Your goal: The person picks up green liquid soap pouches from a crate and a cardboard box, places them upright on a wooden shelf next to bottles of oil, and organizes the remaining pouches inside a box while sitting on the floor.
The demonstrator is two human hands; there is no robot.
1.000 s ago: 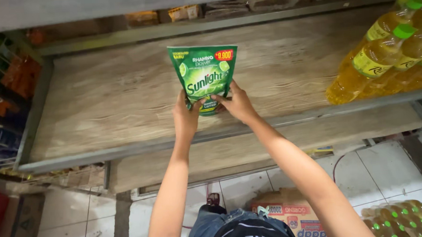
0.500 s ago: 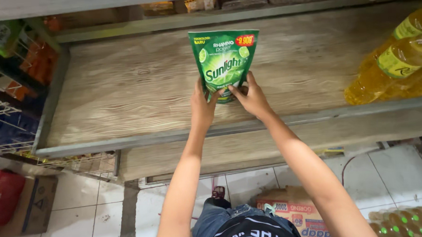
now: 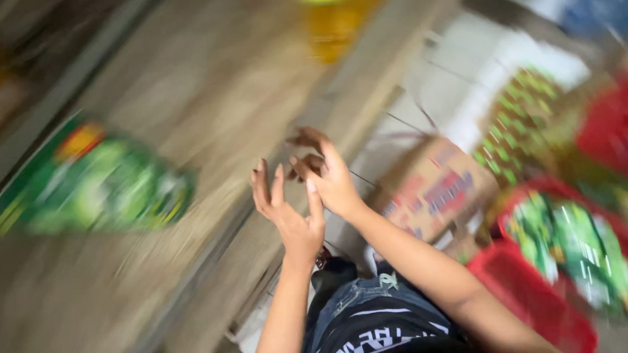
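Lying on the wooden shelf point(image 3: 204, 96), a green pouch point(image 3: 95, 182) (blurred); both hands point(image 3: 287, 213) open, empty.

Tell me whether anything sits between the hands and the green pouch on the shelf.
Nothing visible does. The green pouch lies on the wooden shelf, with only bare shelf board between it and the left hand and right hand. Both hands are open and empty; the picture is blurred.

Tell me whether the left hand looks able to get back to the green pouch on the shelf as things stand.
Probably yes. The left hand is open and empty, just off the shelf's front edge, and the green pouch sits on the wooden shelf with nothing visible between them. The picture is badly blurred, so this is a rough judgement.
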